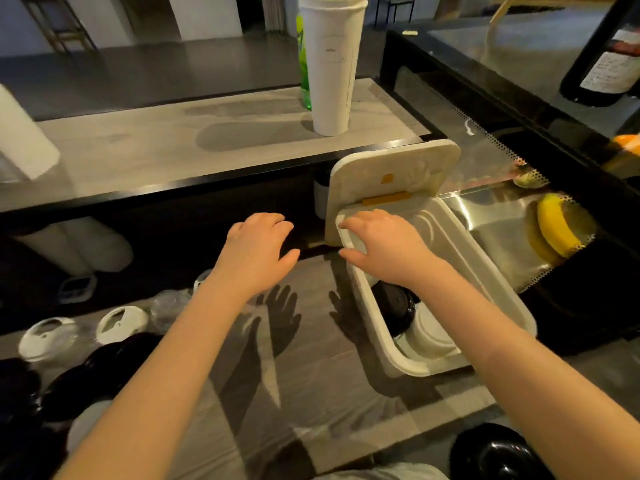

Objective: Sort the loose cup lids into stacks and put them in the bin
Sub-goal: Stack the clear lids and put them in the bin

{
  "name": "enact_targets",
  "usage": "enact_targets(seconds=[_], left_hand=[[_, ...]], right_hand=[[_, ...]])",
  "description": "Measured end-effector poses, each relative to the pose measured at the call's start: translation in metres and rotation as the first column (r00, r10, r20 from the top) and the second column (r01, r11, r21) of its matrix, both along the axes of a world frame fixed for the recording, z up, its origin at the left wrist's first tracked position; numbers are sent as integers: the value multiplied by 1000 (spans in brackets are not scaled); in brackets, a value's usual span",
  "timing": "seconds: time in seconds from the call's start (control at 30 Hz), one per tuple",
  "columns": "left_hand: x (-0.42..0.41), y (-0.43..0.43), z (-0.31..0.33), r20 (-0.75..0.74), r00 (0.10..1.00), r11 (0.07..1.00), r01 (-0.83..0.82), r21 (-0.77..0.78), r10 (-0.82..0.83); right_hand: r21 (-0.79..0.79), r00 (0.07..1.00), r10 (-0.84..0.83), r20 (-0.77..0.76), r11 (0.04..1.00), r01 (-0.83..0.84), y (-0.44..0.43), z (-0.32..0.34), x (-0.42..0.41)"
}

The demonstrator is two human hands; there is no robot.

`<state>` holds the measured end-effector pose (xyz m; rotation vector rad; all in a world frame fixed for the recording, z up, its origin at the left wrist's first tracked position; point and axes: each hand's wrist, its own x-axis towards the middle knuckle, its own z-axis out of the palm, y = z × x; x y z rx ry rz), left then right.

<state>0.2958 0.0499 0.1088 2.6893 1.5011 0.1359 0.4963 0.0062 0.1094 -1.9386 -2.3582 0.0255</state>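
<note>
The right hand is resting on the far left corner of the bin rim, its fingers lying fairly straight over the edge and the thumb sitting on the outer side; it is not holding any lid. The left hand is hovering over the worktop just left of the bin, fingers loosely spread and empty. Both hands are casting shadows on the worktop below them.

The bin is sitting on the right part of the worktop with its cover standing tipped up at the far end. Inside, a stack of black lids is lying against the left wall, with white lids just beside it toward the near end.

Loose lids are still lying at the left edge of the worktop: two white ones, dark ones nearer the person, and some clear ones behind. Another black lid is sitting near the bottom right.

On the raised shelf behind, a cup stack is standing upright with a green bottle just behind it. A banana is lying to the right of the bin.
</note>
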Motion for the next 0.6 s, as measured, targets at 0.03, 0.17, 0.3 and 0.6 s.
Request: enact_targets(seconds=[0.03,0.17,0.3,0.6], left_hand=[[-14,-4,-1,9,1000,1000,-17,-10,17],[-78,-15,-17,16,995,993,-101,-68,102],[-138,-20,-41,20,980,972,-193,-135,198],[-238,2,-111,-166,929,813,-369,-451,330]], right_hand=[[7,999,9,-38,1000,-9,-2,0,-13],[-11,987,44,-154,999,-46,-4,-14,-70],[-92,984,57,-169,993,-73,-1,-39,-118],[-392,988,-43,-151,920,-20,26,-111,-201]])
